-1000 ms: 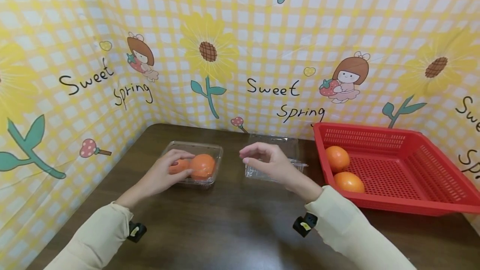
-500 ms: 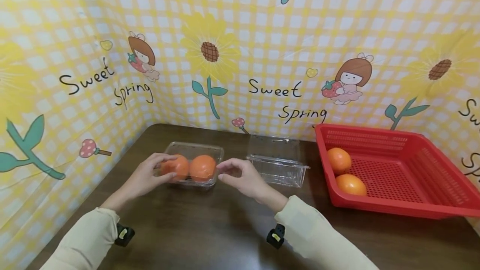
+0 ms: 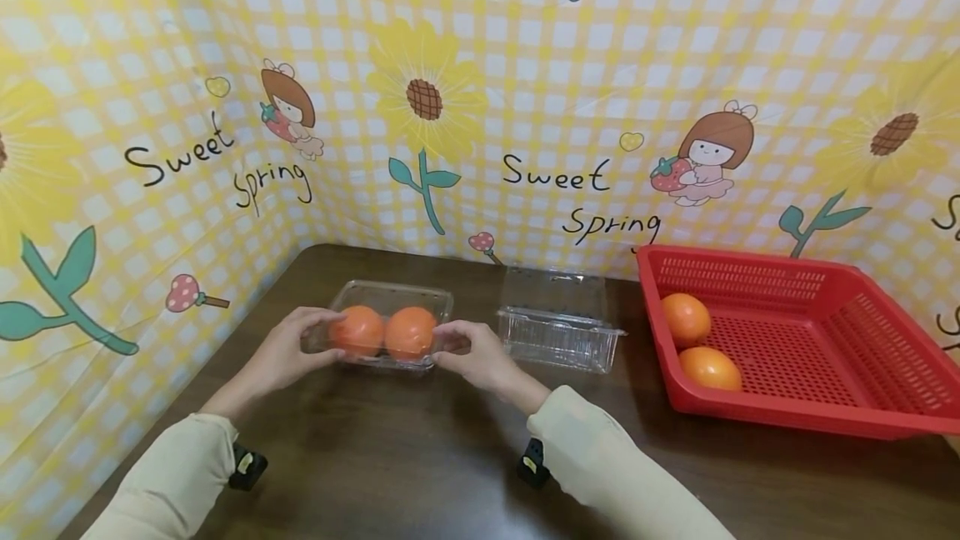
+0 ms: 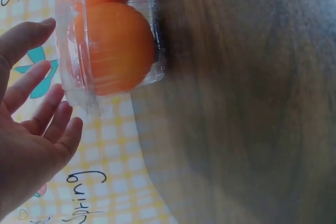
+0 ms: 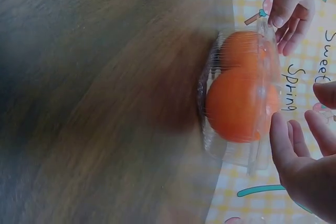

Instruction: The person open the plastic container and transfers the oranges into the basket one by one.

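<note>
Clear plastic is seen around two oranges (image 3: 410,335) in a closed container (image 3: 395,297), which is set on the bench (image 3: 405,457) at the left. At its left edge the left hand (image 3: 281,352) is loosely cupped, thumb parted from fingers; at its right edge the right hand (image 3: 484,358) is held likewise. Nothing is gripped by either; contact cannot be judged. Farther right, a clear box (image 3: 562,344) is placed beside a red basket (image 3: 795,412), in which two more oranges (image 3: 711,368) are held.
</note>
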